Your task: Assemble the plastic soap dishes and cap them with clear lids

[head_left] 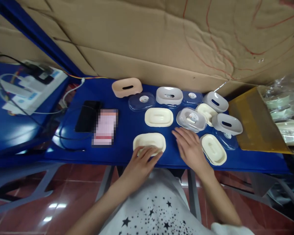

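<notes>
Item in hand: cream oval plastic soap-dish tray (pixel 149 141), lying flat near the front edge of the blue table (pixel 127 125). Left hand (pixel 140 161) rests on the tray's near rim, fingers spread loosely over it; grip not closed, no pinch visible. Right hand (pixel 189 148) lies flat on the table, palm down, fingers extended, just right of the tray and apart from it; it holds nothing.

Adjacent items:
- Second cream oval tray (pixel 158 117), directly behind the first.
- Grey oval dish with clear lid and round sticker (pixel 191 119), just beyond the right fingertips.
- Third cream oval tray (pixel 213 149), angled, touching or nearly touching the right hand's outer edge, close to the table front.
- Grey oval covers w/ slots (pixel 227 124), (pixel 215 101), (pixel 169 95); clear lids (pixel 141 101), (pixel 192 97); pink oval cover (pixel 126 86) at rear.
- Black phone (pixel 88 116) and cable at left.

Risks (judgement):
1. Tray sits near the front edge. Downward press on the near rim w/o a closed grip could tip or slide it off to the tiled floor (pixel 71 182).
2. Sideways movement of the right hand could push the angled cream tray over the edge, or knock the lidded grey dish into the crowded group behind.
3. Smooth plastic on a smooth table: low friction, parts shift easily under light contact.
</notes>
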Tool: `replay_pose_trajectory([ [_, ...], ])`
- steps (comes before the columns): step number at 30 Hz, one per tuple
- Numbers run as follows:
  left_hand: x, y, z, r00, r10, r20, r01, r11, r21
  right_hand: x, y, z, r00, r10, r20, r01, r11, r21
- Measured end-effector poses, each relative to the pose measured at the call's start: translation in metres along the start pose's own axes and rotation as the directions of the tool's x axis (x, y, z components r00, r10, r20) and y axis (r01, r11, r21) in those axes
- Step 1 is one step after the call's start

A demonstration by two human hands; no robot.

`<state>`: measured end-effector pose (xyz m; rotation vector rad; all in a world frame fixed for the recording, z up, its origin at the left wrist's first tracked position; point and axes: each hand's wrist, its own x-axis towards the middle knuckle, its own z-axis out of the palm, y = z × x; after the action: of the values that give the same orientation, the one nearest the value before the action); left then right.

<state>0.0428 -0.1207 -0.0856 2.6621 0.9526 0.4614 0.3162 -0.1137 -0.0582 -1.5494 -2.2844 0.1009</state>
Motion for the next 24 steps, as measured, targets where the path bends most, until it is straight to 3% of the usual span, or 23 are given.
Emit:
replay_pose_trajectory([
  [2, -0.002, 0.004, 0.002, 0.999, 0.02, 0.03, -0.02, 1.0, -0.008, 0.055, -0.009, 0.01, 0.986, -0.137, 0.095, 0.135, 0.99, 0.027],
  [6, -0.009, 0.008, 0.001, 0.996, -0.068, -0.049, 0.07, 0.996, 0.046, 0.152, -0.019, 0.032, 0.957, -0.218, 0.19, 0.229, 0.973, -0.034],
  [10, -0.022, -0.001, -0.004, 0.973, -0.178, -0.146, 0.188, 0.98, 0.06, 0.196, -0.002, 0.036, 0.975, -0.151, 0.164, 0.167, 0.982, -0.086],
  [15, -0.035, -0.021, -0.001, 0.946, -0.214, -0.244, 0.205, 0.977, -0.063, 0.197, 0.051, 0.018, 0.988, 0.004, 0.153, 0.02, 0.987, -0.159],
  [17, -0.034, -0.026, 0.001, 0.93, -0.224, -0.29, 0.201, 0.974, -0.106, 0.188, 0.058, 0.01, 0.99, 0.009, 0.143, 0.016, 0.984, -0.176],
  [20, -0.027, -0.029, 0.004, 0.91, -0.263, -0.32, 0.224, 0.962, -0.154, 0.156, 0.038, 0.003, 0.995, -0.026, 0.093, 0.043, 0.981, -0.191],
  [24, -0.022, -0.032, 0.005, 0.863, -0.334, -0.379, 0.267, 0.938, -0.219, 0.088, -0.021, 0.007, 0.977, -0.185, 0.109, 0.199, 0.97, -0.14],
])
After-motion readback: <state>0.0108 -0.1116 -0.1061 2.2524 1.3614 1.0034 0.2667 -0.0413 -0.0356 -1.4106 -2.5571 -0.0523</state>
